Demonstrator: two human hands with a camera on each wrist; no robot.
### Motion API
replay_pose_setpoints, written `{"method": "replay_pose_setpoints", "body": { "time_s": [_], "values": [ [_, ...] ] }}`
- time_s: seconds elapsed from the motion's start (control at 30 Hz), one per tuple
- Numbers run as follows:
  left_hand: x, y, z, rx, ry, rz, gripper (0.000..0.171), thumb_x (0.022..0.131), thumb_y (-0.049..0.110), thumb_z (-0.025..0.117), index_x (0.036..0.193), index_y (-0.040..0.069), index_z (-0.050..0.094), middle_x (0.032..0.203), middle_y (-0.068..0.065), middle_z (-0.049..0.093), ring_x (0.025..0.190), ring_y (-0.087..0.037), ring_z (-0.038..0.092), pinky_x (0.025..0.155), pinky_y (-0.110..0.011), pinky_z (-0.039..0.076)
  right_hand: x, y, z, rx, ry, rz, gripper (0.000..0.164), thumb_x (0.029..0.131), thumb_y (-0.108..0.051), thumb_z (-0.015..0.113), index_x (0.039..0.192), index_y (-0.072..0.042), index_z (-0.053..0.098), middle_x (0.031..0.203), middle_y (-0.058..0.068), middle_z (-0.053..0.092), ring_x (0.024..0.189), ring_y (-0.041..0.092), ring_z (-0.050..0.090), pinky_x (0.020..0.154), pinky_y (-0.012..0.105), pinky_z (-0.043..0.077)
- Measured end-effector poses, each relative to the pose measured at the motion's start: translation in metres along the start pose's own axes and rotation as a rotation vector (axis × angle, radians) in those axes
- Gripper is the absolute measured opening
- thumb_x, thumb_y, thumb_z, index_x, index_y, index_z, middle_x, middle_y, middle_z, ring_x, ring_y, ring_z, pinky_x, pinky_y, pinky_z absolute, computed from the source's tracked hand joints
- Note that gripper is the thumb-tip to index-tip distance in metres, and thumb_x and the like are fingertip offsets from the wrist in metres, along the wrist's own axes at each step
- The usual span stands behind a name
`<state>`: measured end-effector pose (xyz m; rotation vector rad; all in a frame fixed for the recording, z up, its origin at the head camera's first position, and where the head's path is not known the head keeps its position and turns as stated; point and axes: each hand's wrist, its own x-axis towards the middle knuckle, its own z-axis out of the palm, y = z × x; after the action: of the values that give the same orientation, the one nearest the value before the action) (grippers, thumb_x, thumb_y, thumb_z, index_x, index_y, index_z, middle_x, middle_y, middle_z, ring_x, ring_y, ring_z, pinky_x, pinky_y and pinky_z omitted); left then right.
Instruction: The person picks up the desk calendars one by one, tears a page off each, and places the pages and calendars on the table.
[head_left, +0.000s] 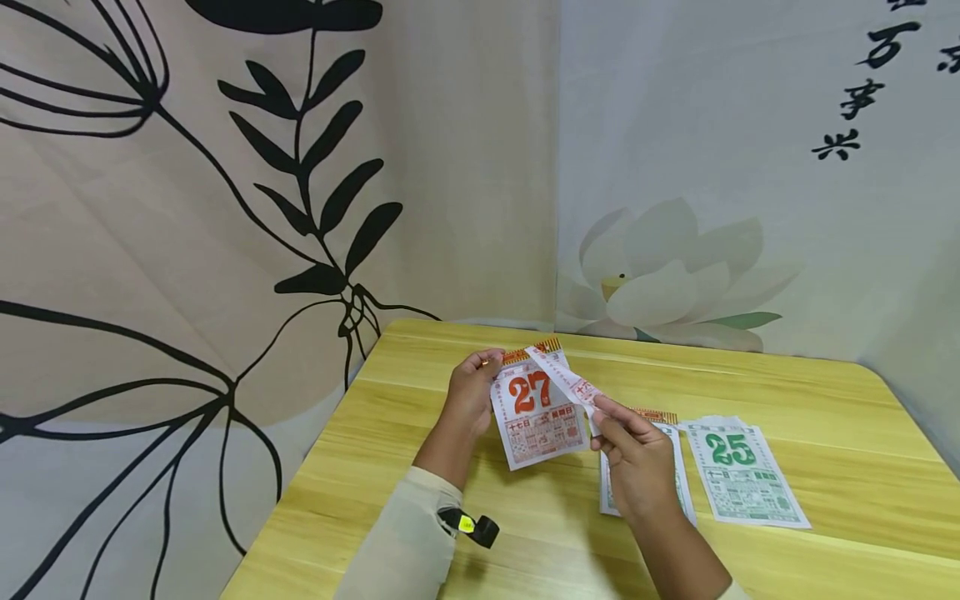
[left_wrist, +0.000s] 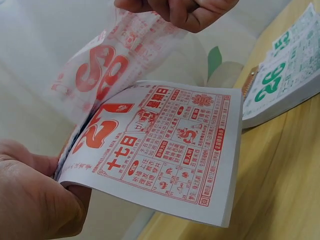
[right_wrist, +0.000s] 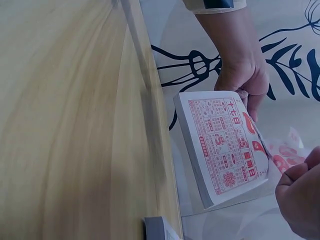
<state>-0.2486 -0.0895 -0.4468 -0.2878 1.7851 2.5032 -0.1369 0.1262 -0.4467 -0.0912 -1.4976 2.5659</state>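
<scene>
My left hand (head_left: 471, 396) grips a thick tear-off calendar pad (head_left: 540, 433) by its bound top corner, thumb on the front. The pad is held above the table, and its top page shows a red 27. My right hand (head_left: 637, 462) pinches the lower end of a thin red-printed calendar sheet (head_left: 567, 379), pulled up and to the right off that page. In the left wrist view the sheet (left_wrist: 112, 67) is creased and see-through, and its upper edge meets the pad's bound top. The right wrist view shows both hands on either side of the pad (right_wrist: 225, 145).
A second calendar pad (left_wrist: 280, 90) with a green 26 lies on the wooden table (head_left: 420, 358), partly hidden by my right hand in the head view. Beside it is a sheet (head_left: 742, 475) with a green 25. A printed curtain (head_left: 480, 167) hangs behind the table.
</scene>
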Motion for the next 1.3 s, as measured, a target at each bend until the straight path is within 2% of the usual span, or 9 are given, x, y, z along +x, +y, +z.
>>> {"method": "replay_pose_setpoints", "body": {
  "time_s": [0.13, 0.27, 0.53, 0.77, 0.83, 1.07, 1.3],
  "values": [
    [0.000, -0.002, -0.001, 0.025, 0.005, 0.014, 0.027, 0.113, 0.021, 0.063, 0.129, 0.001, 0.071, 0.109, -0.008, 0.069, 0.089, -0.019, 0.072, 0.073, -0.027, 0.063, 0.002, -0.001, -0.002, 0.014, 0.018, -0.007, 0.023, 0.103, 0.005, 0.069, 0.115, -0.007, 0.085, 0.108, -0.002, 0.078, 0.081, 0.008, 0.065, 0.069, 0.018, 0.059],
    [-0.001, -0.002, -0.002, 0.045, 0.004, 0.015, 0.030, 0.113, 0.021, 0.063, 0.133, -0.001, 0.070, 0.106, -0.006, 0.068, 0.087, -0.018, 0.071, 0.070, -0.026, 0.063, 0.003, -0.003, -0.003, 0.043, 0.054, -0.017, 0.024, 0.103, 0.007, 0.069, 0.116, -0.006, 0.085, 0.109, -0.001, 0.076, 0.079, 0.009, 0.064, 0.067, 0.018, 0.059],
    [-0.003, 0.003, -0.002, 0.085, 0.003, 0.025, 0.028, 0.112, 0.021, 0.066, 0.130, 0.000, 0.072, 0.099, -0.004, 0.068, 0.079, -0.017, 0.072, 0.066, -0.027, 0.063, 0.005, -0.005, -0.005, 0.076, 0.101, -0.036, 0.023, 0.103, 0.009, 0.068, 0.120, 0.002, 0.082, 0.113, 0.003, 0.074, 0.079, 0.011, 0.063, 0.064, 0.019, 0.058],
    [0.001, 0.007, -0.015, 0.091, 0.024, 0.003, 0.027, 0.113, 0.024, 0.063, 0.131, 0.005, 0.072, 0.102, -0.006, 0.067, 0.080, -0.019, 0.073, 0.065, -0.028, 0.064, 0.010, -0.012, -0.013, 0.115, 0.165, -0.077, 0.022, 0.103, 0.007, 0.069, 0.120, 0.004, 0.081, 0.104, 0.004, 0.074, 0.066, 0.012, 0.064, 0.062, 0.019, 0.058],
    [0.002, 0.008, -0.019, 0.094, 0.020, -0.008, 0.027, 0.114, 0.025, 0.062, 0.131, 0.007, 0.071, 0.104, -0.007, 0.066, 0.081, -0.019, 0.073, 0.066, -0.029, 0.064, 0.011, -0.014, -0.016, 0.111, 0.178, -0.086, 0.022, 0.103, 0.006, 0.069, 0.122, 0.003, 0.081, 0.100, 0.004, 0.073, 0.064, 0.012, 0.064, 0.062, 0.019, 0.058],
    [0.001, 0.006, -0.025, 0.137, -0.046, -0.023, 0.033, 0.114, 0.028, 0.062, 0.135, 0.004, 0.068, 0.103, -0.005, 0.067, 0.081, -0.017, 0.072, 0.066, -0.028, 0.063, 0.012, -0.012, -0.016, 0.018, 0.192, -0.023, 0.023, 0.104, -0.001, 0.072, 0.126, 0.000, 0.079, 0.100, -0.001, 0.075, 0.065, 0.011, 0.065, 0.064, 0.019, 0.058],
    [0.006, 0.000, -0.033, 0.156, -0.049, -0.048, 0.033, 0.112, 0.032, 0.065, 0.136, 0.011, 0.070, 0.109, -0.009, 0.073, 0.085, -0.020, 0.077, 0.069, -0.032, 0.067, 0.012, -0.006, -0.014, -0.042, 0.180, 0.001, 0.021, 0.104, 0.001, 0.072, 0.121, -0.003, 0.082, 0.099, -0.003, 0.074, 0.064, 0.010, 0.066, 0.065, 0.021, 0.058]
  ]
}}
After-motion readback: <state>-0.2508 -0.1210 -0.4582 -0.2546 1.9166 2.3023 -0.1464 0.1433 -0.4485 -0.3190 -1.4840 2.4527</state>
